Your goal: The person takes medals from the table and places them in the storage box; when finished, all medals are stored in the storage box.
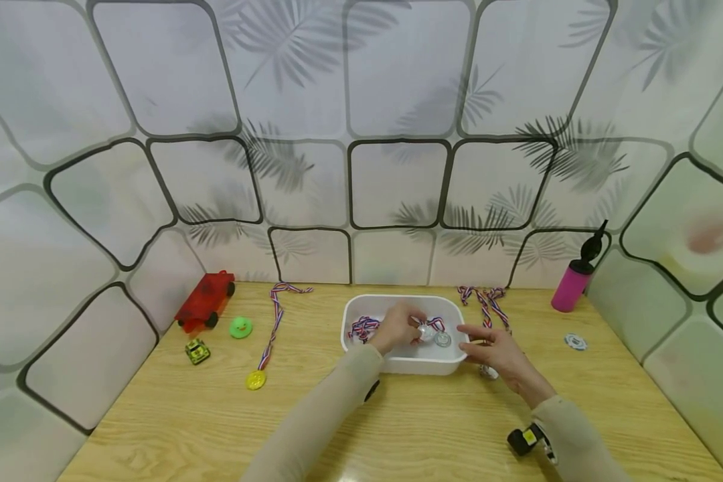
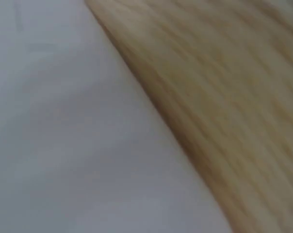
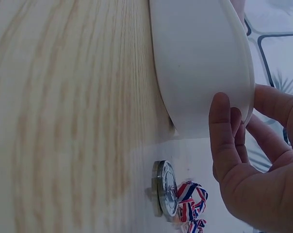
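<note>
In the head view, my left hand (image 1: 397, 328) reaches into a white plastic bin (image 1: 422, 366), its fingers pinching a silver medal (image 1: 426, 333). Another silver medal (image 1: 442, 339) lies in the bin just right of it, with a bunched striped ribbon (image 1: 363, 327) at the left end. My right hand (image 1: 500, 355) holds the bin's right end at the rim; the right wrist view shows its fingers (image 3: 219, 114) against the outer wall. Partly behind this hand, a silver medal (image 3: 167, 189) with a striped ribbon (image 1: 497, 309) lies on the table. The left wrist view shows only the blurred bin wall (image 2: 78, 136) and table.
Left of the bin lies a gold medal (image 1: 256, 379) on a striped ribbon. Further left are a green rubber duck (image 1: 240, 327), a yellow toy car (image 1: 197, 351) and a red toy vehicle (image 1: 207, 299). A pink hand pump (image 1: 569, 288) and a poker chip (image 1: 575, 341) are at the right.
</note>
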`<state>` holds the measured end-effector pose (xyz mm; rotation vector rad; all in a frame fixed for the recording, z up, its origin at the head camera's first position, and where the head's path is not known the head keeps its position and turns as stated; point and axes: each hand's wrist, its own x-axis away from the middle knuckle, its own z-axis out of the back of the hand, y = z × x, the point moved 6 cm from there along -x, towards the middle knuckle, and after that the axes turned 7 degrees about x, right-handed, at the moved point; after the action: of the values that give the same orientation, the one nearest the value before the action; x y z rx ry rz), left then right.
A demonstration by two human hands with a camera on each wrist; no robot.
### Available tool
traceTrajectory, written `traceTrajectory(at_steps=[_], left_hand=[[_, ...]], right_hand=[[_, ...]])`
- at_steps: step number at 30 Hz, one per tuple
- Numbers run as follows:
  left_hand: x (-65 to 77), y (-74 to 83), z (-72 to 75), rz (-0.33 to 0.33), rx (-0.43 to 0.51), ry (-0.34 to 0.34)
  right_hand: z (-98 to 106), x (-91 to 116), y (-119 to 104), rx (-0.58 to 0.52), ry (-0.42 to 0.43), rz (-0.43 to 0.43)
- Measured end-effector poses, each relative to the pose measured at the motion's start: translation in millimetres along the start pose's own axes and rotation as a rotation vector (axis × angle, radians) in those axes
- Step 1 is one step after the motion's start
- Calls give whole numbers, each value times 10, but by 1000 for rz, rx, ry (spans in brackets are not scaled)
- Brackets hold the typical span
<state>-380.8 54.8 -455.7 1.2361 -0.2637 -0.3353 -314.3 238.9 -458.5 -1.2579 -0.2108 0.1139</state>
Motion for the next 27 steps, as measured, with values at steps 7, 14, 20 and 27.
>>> traceTrajectory(at_steps=[7, 14, 20, 27], left_hand=[[2, -18, 3, -16, -75, -20], [6, -25, -19, -3, -122, 12], [-9, -28, -37, -18, -192, 13], [-1, -20, -2, -29, -217, 6]], right_hand=[[4, -8, 7, -9, 2, -2], [12, -11, 26, -2, 9, -17], [15, -7, 21, 9, 11, -2], [9, -2, 17, 8, 10, -4]])
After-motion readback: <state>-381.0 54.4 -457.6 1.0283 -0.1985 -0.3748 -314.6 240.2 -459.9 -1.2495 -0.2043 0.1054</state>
